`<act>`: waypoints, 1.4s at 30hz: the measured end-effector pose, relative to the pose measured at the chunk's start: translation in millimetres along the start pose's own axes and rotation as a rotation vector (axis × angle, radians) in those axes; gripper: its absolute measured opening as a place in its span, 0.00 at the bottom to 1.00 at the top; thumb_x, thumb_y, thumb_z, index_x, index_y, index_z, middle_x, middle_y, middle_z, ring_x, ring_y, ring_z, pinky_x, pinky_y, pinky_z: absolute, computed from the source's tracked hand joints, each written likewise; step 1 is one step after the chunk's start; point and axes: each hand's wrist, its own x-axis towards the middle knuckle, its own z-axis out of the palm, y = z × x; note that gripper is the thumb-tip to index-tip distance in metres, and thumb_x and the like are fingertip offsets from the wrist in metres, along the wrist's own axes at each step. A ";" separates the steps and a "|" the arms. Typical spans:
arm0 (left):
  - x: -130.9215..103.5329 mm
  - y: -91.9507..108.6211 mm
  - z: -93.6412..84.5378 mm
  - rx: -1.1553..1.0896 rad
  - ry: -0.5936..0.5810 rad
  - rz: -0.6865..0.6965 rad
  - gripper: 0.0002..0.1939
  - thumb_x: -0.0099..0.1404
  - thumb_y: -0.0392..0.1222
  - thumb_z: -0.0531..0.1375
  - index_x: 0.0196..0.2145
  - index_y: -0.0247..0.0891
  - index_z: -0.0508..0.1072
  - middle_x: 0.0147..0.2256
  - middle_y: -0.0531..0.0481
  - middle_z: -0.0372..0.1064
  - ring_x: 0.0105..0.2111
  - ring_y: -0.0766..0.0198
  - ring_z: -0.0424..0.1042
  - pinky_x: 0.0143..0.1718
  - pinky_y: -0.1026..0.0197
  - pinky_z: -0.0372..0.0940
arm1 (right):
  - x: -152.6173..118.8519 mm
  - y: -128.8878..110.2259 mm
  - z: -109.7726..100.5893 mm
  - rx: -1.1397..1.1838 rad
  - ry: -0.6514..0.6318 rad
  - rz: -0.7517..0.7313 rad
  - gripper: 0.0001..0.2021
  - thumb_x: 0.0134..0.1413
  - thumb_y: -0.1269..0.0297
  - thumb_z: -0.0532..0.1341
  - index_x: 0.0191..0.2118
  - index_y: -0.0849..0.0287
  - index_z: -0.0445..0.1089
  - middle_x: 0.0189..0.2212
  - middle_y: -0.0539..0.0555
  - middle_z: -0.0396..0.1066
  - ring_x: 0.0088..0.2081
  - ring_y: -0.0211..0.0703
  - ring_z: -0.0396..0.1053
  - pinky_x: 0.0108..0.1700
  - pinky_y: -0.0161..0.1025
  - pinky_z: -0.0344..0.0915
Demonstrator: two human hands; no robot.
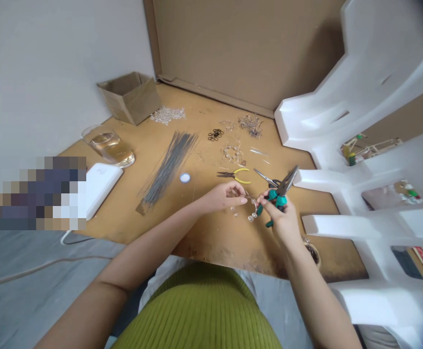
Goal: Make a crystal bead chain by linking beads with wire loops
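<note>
My left hand (229,196) is closed, with thumb and fingers pinching a curved wire strung with clear beads (251,218). The beads dangle between my two hands above the table. Pliers with green handles (281,198) are gripped in my right hand (283,220), jaws pointing up and to the right. The right fingertips also reach the beaded wire; whether they grip it I cannot tell. Just beyond my hands lie yellow-handled pliers (243,175) and a pair of scissors (261,175), the latter partly hidden by the green pliers and right hand.
A bundle of grey wires (170,167) lies left of a small round white-and-blue item (185,178). Farther back are clear beads (168,115), a cardboard box (133,99), black rings (215,134) and a beaded ring (232,153). A glass of liquid (111,149) stands left; white molded foam (323,225) borders the right.
</note>
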 end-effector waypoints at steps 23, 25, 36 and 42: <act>-8.0 -2.2 10.7 0.212 0.114 0.125 0.07 0.56 0.39 0.58 0.33 0.35 0.65 0.22 0.58 0.58 0.19 0.75 0.54 0.21 0.70 0.51 | -5.1 -0.7 0.5 -0.027 0.024 -0.001 0.07 0.46 0.64 0.64 0.33 0.57 0.66 0.28 0.49 0.68 0.31 0.39 0.67 0.38 0.38 0.63; -8.6 -1.0 10.4 0.201 0.115 0.127 0.07 0.56 0.40 0.57 0.33 0.35 0.65 0.22 0.58 0.58 0.19 0.76 0.54 0.21 0.71 0.51 | -5.5 0.0 -0.3 -0.016 0.022 0.002 0.07 0.47 0.64 0.63 0.33 0.57 0.66 0.27 0.48 0.68 0.31 0.38 0.67 0.38 0.38 0.63; -10.1 -3.2 9.0 0.345 0.105 0.155 0.03 0.58 0.38 0.54 0.31 0.36 0.64 0.21 0.59 0.58 0.19 0.75 0.54 0.21 0.70 0.51 | -7.1 -6.9 2.7 -0.119 -0.024 -0.022 0.07 0.46 0.64 0.63 0.33 0.57 0.66 0.29 0.49 0.69 0.32 0.39 0.68 0.39 0.39 0.64; -11.5 0.2 6.1 0.371 0.029 0.168 0.05 0.60 0.40 0.54 0.33 0.36 0.66 0.21 0.58 0.57 0.19 0.74 0.54 0.22 0.70 0.51 | -5.5 -12.5 -2.7 -0.134 -0.054 -0.003 0.07 0.46 0.64 0.64 0.33 0.57 0.66 0.28 0.49 0.70 0.31 0.40 0.68 0.38 0.39 0.64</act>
